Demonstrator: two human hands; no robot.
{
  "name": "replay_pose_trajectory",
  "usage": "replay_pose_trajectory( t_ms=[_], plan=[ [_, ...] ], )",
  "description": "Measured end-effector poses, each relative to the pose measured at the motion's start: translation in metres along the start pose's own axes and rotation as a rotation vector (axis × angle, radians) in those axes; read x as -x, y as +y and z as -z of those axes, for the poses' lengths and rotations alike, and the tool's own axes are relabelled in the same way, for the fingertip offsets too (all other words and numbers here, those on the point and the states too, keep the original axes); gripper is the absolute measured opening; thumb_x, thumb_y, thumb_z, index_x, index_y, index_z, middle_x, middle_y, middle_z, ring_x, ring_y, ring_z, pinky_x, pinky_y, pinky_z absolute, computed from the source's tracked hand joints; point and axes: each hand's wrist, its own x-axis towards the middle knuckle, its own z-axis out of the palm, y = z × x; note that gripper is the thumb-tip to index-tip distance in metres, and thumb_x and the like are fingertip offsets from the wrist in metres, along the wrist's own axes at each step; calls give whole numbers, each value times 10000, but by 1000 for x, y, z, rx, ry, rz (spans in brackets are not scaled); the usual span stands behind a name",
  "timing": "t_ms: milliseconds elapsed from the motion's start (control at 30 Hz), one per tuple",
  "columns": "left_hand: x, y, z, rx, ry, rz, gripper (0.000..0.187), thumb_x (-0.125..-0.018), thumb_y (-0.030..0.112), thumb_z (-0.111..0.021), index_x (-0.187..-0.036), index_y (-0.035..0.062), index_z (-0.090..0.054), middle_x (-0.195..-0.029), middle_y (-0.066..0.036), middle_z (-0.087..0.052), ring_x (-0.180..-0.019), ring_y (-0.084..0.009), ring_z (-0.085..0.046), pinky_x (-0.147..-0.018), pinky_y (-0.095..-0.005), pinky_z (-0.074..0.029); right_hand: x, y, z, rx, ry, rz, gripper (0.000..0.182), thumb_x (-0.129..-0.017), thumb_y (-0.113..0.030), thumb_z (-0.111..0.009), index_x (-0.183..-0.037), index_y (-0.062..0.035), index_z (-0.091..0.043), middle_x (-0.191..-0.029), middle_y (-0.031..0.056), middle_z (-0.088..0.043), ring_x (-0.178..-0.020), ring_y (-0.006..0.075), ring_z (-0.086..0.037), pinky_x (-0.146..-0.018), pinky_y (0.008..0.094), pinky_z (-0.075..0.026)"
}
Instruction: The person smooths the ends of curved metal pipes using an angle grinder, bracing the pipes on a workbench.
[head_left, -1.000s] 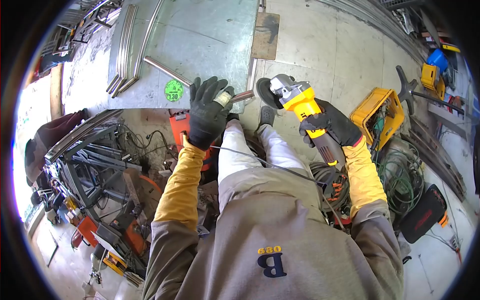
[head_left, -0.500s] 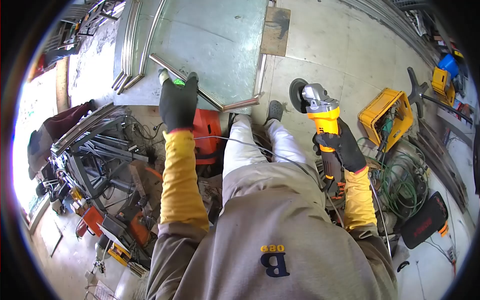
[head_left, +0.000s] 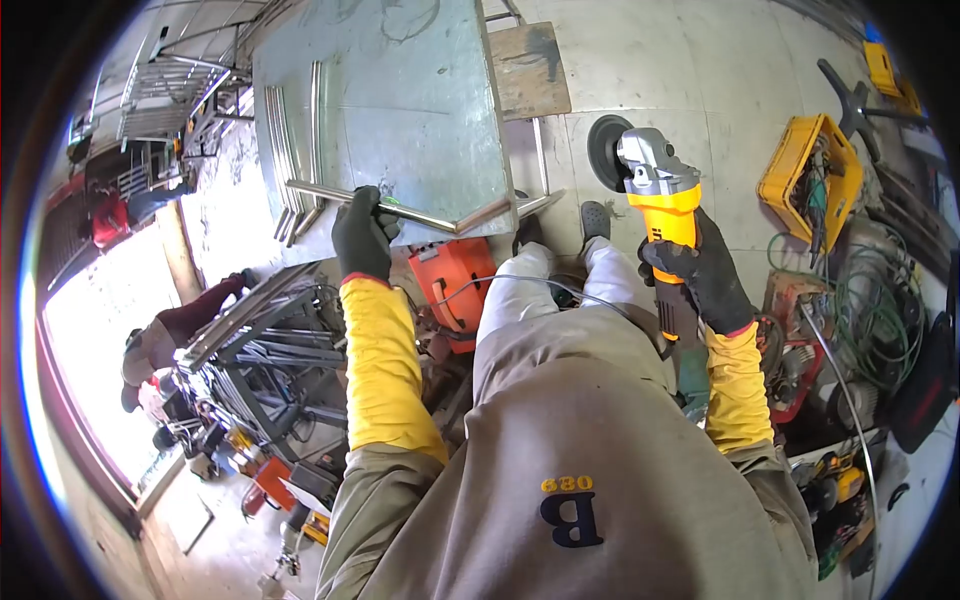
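Observation:
My left hand (head_left: 364, 236), in a dark glove, is closed around a bent metal tube (head_left: 425, 218) at the near edge of the metal-topped table (head_left: 400, 140). The tube has an angled joint near the table's right corner. Several other bent tubes (head_left: 317, 140) lie on the table to the left. My right hand (head_left: 700, 270), also gloved, grips the body of a yellow angle grinder (head_left: 668, 215). Its dark disc (head_left: 608, 153) points up and left, over the floor and apart from the tube.
A red machine (head_left: 450, 290) stands under the table edge. At the right are a yellow crate (head_left: 810, 185) with cables and a coiled green hose (head_left: 880, 310). A metal rack (head_left: 260, 350) is at the left, with a person (head_left: 180, 325) beyond it. A brown board (head_left: 530, 70) adjoins the table.
The view has shifted, showing more at the left. My left hand's fingers have closed more around the tube. The grinder remains in my right hand, its disc turned more toward the camera.

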Motion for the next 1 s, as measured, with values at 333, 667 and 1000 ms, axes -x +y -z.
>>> replay_pose_trajectory(
  t_ms=[333,667,1000],
  plan=[
    [47,35,30,-33,-475,-209,454,-1095,233,-698,-1477,2,-613,-1431,-194,-695,-1268,-320,-719,-995,-452,-645,36,47,-44,-281,180,-1,554,-953,-316,-815,-1383,-29,-615,-1008,89,-731,-803,185,-749,-748,360,-634],
    [43,-1,63,-264,-665,-511,377,-1126,129,-625,-1462,-40,-606,-1501,-226,-627,-1343,-355,-680,-1107,-556,-622,53,94,-89,-654,173,-223,441,-989,-261,-816,-1338,-29,-682,-1008,57,-748,-824,145,-732,-739,313,-613],
    [29,-6,78,-396,-689,-483,416,-1145,169,-614,-1465,-97,-603,-1456,-229,-663,-1284,-385,-719,-1127,-528,-590,42,74,-105,-581,35,-243,421,-1021,-300,-790,-1326,-36,-667,-1023,53,-744,-819,130,-719,-706,295,-598]
  ],
)
